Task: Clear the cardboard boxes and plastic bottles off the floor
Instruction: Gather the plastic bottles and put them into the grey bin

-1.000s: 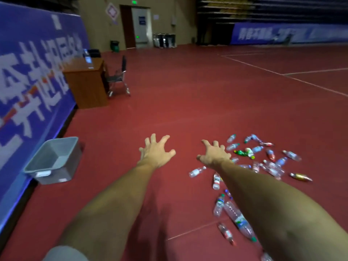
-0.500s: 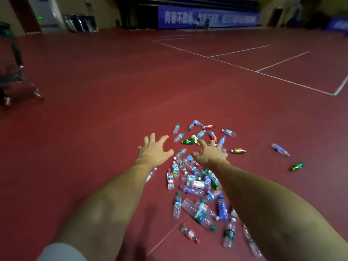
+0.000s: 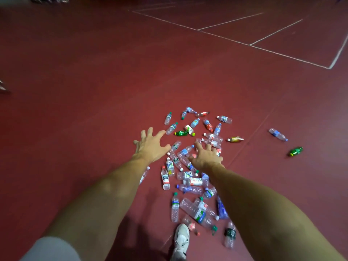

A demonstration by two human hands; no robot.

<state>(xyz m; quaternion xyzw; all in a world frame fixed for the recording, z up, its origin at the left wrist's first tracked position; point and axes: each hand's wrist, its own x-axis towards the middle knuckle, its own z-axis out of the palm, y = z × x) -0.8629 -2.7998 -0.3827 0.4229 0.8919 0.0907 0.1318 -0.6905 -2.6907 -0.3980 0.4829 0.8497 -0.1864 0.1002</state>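
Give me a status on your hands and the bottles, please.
Left hand and right hand open, spread, holding nothing. Plastic bottles scattered on the floor, none picked up; green bottle stray at right. White shoe at pile's near edge.

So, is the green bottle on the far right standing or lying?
Lying. The green bottle rests on its side on the floor, apart from the pile.

Both bare forearms stretched forward and down, left hand (image 3: 150,146) palm down with fingers (image 3: 158,133) spread wide, right hand (image 3: 206,157) palm down with fingers slightly bent, neither holding anything, one white shoe (image 3: 180,240) below
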